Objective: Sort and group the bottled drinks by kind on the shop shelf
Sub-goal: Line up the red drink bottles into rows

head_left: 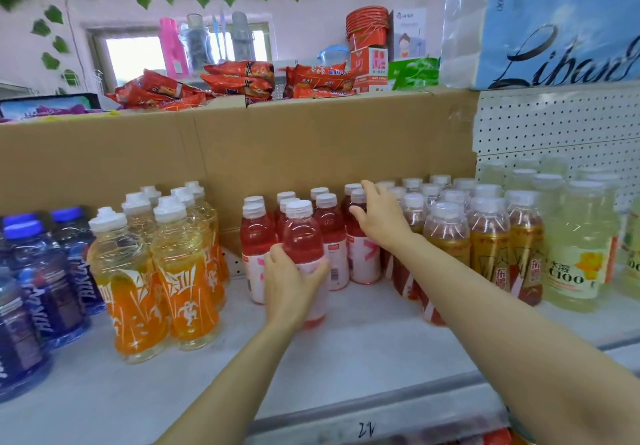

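On the white shelf (363, 347) stand groups of bottles. My left hand (289, 278) grips a pink drink bottle (303, 236) with a white cap at the front of the pink group (329, 233). My right hand (381, 217) reaches further back, fingers spread, touching another pink bottle (362, 261) between the pink group and the gold-labelled bottles (485, 236). Orange bottles (173, 264) stand to the left, blue ones (38, 271) at the far left, pale yellow ones (578, 243) at the far right.
A brown cardboard wall (277, 146) backs the shelf, with red snack packets (239, 80) on top. A white pegboard (554, 125) and a blue tissue pack (554, 21) are at the upper right. The shelf's front rail (398, 406) runs below my arms.
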Motion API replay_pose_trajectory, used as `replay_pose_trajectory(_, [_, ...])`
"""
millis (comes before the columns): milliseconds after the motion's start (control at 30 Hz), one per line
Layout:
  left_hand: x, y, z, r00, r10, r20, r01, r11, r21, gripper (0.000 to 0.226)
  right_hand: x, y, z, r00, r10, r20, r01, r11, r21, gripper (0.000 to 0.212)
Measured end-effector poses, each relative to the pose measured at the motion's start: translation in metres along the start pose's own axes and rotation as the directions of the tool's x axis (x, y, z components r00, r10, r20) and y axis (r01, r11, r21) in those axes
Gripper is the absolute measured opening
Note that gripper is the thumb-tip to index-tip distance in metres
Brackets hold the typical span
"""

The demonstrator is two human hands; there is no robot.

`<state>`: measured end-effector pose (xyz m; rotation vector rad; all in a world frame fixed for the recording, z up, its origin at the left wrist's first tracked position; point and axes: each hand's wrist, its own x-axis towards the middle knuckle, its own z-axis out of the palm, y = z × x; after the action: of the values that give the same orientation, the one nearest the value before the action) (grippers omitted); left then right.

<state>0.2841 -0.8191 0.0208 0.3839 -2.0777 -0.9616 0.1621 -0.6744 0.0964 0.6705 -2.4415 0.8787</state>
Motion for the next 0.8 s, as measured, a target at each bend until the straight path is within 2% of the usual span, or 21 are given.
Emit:
replay_pose_trajectory(133, [0.005,-0.027,-0.03,0.997,-0.065,-0.048,0.066,0.997,0.028,0.07,0.011,-0.007,0.016,0.989,0.12,0.084,-0.119,0.993,-0.017,0.052])
replay_pose_trajectory(333, [0.01,-0.042,-0.044,0.99,-0.115,-0.08,0.122,0.989,0.08,0.077,0.012,-0.01,0.02,0.981,0.193,-0.015,-0.192,0.981,0.025,0.05])
replay_pose_trajectory(467, [0.011,-0.043,-0.044,0.99,-0.125,-0.066,0.131,0.987,0.09,0.085,-0.002,-0.017,0.015,0.985,0.155,-0.082,-0.154,0.988,0.022,0.038])
replay_pose_trajectory(567, [0.01,-0.049,-0.047,0.989,-0.15,0.015,0.148,0.987,0.068,0.091,-0.02,-0.025,0.008,0.983,0.143,-0.116,-0.141,0.99,0.026,0.039])
replay_pose_trajectory(667, [0.012,-0.054,-0.052,0.979,-0.18,0.091,0.174,0.982,0.071,0.089,-0.035,-0.034,0.003,0.992,0.102,-0.077,-0.093,0.99,0.109,0.04])
replay_pose_trajectory(800, [0.013,-0.053,-0.058,0.973,-0.202,0.114,0.197,0.979,0.049,0.085,-0.044,-0.06,0.013,1.0,-0.021,-0.024,0.026,0.968,0.251,0.036])
